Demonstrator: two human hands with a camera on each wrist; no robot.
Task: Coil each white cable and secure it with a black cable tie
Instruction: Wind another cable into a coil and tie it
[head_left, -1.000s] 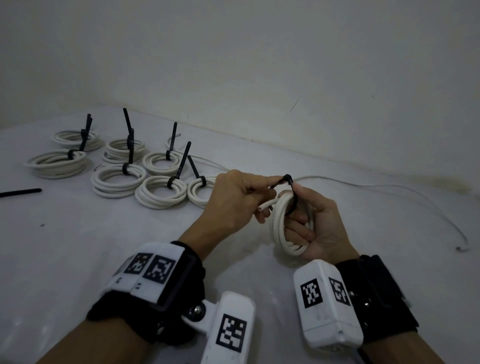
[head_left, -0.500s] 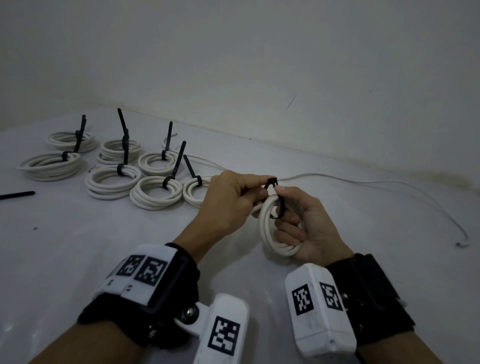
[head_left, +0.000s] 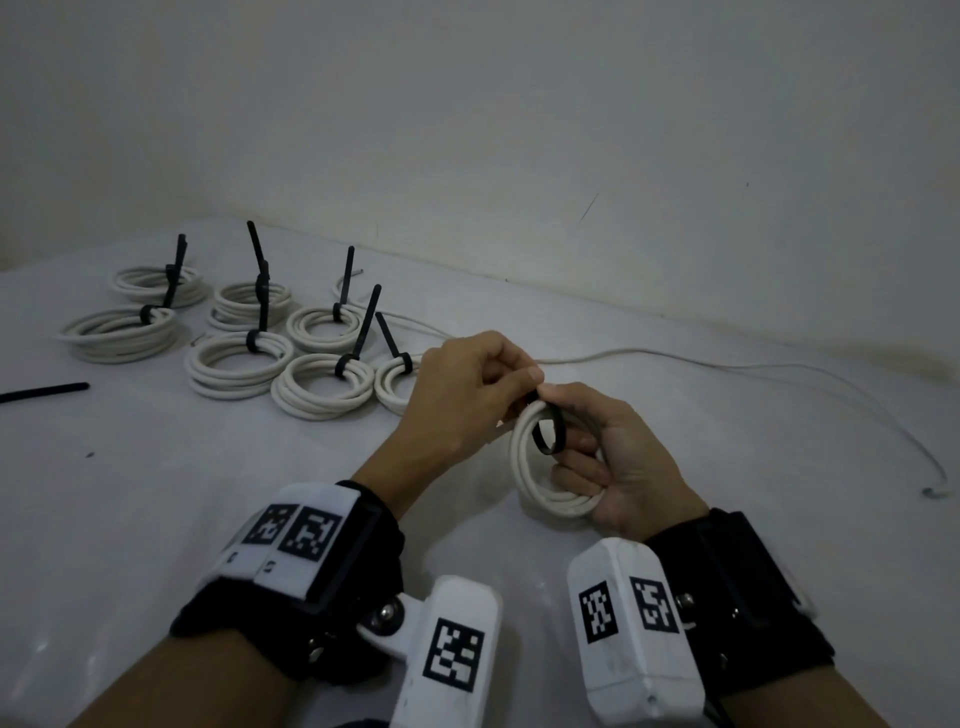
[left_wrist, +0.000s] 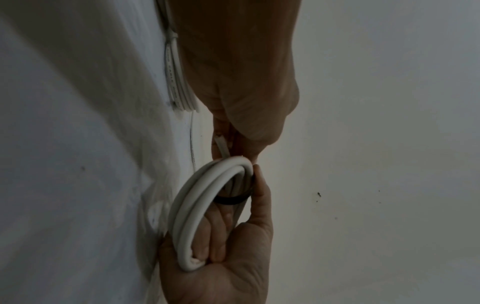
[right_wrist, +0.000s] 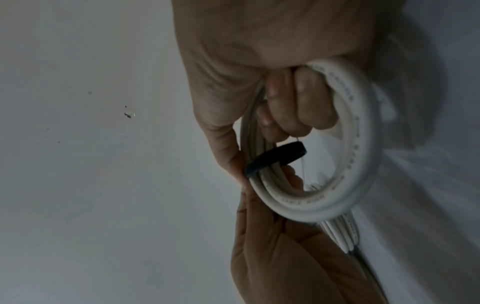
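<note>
A coiled white cable (head_left: 530, 462) (left_wrist: 197, 207) (right_wrist: 345, 164) stands upright in my right hand (head_left: 618, 457), whose fingers curl through the coil. A black cable tie (head_left: 548, 431) (left_wrist: 232, 199) (right_wrist: 275, 157) loops loosely around the coil's top strands. My left hand (head_left: 467, 400) pinches the tie's end at the top of the coil, thumb tip against my right thumb. The tie's head is hidden between the fingertips. Both hands hover just above the white table (head_left: 156, 493).
Several tied white coils (head_left: 234, 364) with upright black tie tails lie at the back left. A loose black tie (head_left: 47, 391) lies at the far left. An uncoiled white cable (head_left: 779, 371) trails across the right side toward the wall.
The hands have shifted slightly left and down in view. The tie's free end has been drawn in between the left fingertips, and the black loop around the coil now shows more clearly.
</note>
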